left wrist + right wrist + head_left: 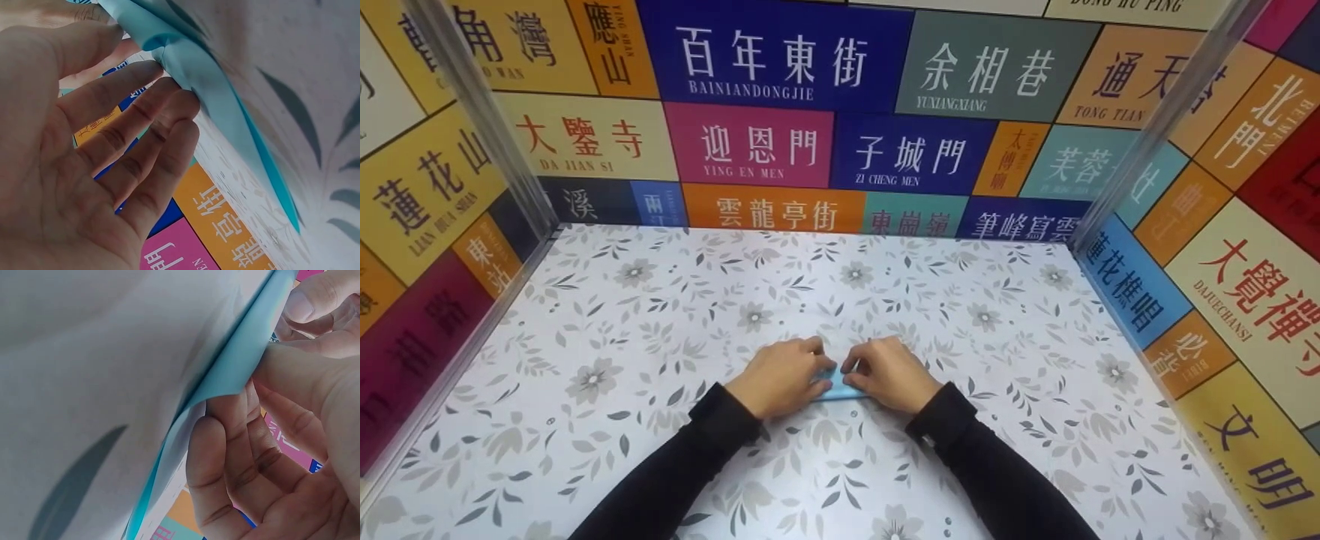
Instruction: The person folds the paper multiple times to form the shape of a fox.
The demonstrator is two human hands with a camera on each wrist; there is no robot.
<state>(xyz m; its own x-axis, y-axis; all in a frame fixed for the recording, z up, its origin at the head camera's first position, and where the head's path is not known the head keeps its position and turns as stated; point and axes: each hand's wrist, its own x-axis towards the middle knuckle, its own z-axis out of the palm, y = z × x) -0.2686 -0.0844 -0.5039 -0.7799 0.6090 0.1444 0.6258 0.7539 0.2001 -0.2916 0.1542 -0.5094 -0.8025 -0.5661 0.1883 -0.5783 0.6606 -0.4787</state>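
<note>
A light-blue folded sheet of paper (844, 391) lies between both hands, low on the flowered surface. My left hand (786, 377) pinches its left part, with the thumb at the near fold and the fingers behind. From the other side my right hand (891, 373) holds the paper between thumb and fingertips. In the left wrist view, the paper (194, 70) curls up along its edge, and the fingertips meet it. The right wrist view shows the paper (239, 354) with a raised flap bent over the right fingers (228, 416). The hands hide much of the sheet.
A white surface (675, 292) printed with grey leaves and flowers lies beneath. Panels with coloured name blocks (746, 142) stand at the back and both sides. Clear corner strips (1155, 127) run where the panels meet.
</note>
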